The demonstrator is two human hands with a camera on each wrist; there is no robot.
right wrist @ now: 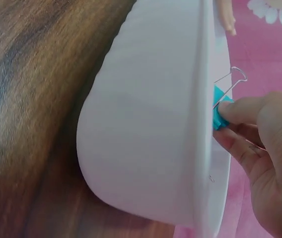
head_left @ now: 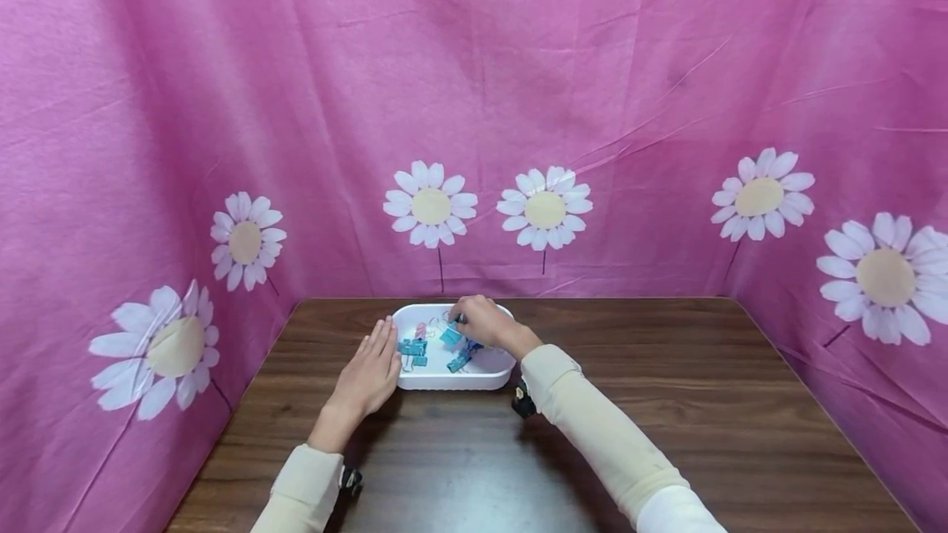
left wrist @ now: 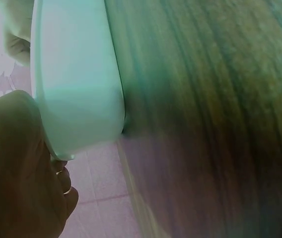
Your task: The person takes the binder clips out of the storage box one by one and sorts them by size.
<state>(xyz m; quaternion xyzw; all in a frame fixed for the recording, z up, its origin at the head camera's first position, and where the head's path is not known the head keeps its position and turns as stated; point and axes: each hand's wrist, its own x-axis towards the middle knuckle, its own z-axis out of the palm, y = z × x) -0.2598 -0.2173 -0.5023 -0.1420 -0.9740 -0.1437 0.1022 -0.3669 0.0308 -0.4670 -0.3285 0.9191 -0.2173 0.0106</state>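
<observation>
A white oval tray (head_left: pixel 453 382) stands on the table, with several teal binder clips (head_left: pixel 412 349) and a small pink piece (head_left: pixel 420 331) inside. My right hand (head_left: pixel 485 324) reaches over the tray's right side. Between thumb and fingers it pinches a teal binder clip (right wrist: pixel 220 110), whose wire handle sticks up in the right wrist view. At the tray's left end, my left hand (head_left: pixel 368 373) rests against the rim with its fingers straight. The left wrist view shows this hand (left wrist: pixel 17 163) beside the tray wall (left wrist: pixel 81 84).
The brown wooden table (head_left: pixel 666 401) extends to both sides and in front of the tray. Behind its far edge hangs a pink curtain (head_left: pixel 474 64) printed with white daisies. Dark straps with a small device (head_left: pixel 522 400) sit at the wrists.
</observation>
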